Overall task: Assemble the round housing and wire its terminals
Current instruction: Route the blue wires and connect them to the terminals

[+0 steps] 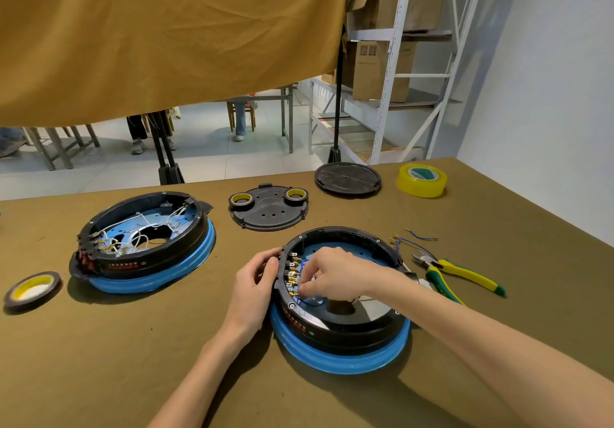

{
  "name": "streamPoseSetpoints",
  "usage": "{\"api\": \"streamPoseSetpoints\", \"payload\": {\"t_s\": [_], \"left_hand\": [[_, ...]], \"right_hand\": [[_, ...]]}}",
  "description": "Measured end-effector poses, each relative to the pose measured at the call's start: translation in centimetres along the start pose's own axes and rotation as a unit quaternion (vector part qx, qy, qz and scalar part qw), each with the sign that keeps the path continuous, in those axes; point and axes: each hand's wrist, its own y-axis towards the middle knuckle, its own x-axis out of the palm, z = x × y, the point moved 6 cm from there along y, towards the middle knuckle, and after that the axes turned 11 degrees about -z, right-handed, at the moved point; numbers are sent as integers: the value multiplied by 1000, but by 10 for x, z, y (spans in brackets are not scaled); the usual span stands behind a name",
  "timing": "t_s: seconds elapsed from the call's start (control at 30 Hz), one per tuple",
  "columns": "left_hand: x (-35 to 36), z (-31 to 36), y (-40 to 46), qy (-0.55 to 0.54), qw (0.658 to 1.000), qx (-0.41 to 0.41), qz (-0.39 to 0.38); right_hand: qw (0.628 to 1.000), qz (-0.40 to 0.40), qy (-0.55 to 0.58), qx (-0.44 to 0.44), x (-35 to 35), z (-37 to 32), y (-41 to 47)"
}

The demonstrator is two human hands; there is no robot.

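Note:
A round black housing [339, 324] on a blue base ring sits in front of me on the table. A row of brass terminals [293, 275] lines its left inner wall. My left hand [254, 286] grips the housing's left outer rim. My right hand [332, 275] reaches inside and pinches a blue wire [307, 301] at the lower terminals. A second housing [143, 241], wired with white leads, stands to the left.
Yellow-green cutters [458, 273] and loose blue wires [412, 243] lie right of the housing. Two black covers [269, 210] [347, 180] sit behind, the near one carrying two small tape rolls. A clear tape roll [422, 180] is far right, a dark one [31, 289] far left.

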Motion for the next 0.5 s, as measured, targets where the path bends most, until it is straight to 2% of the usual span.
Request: {"api": "streamPoseSetpoints", "payload": {"t_s": [0.23,0.5], "left_hand": [[0,-4,1,10,1000,-3,0],[1,-12,4,36,999,-13,-15]], "right_hand": [[992,-5,124,9,3,7,8],[990,14,136,14,6,8,12]]}}
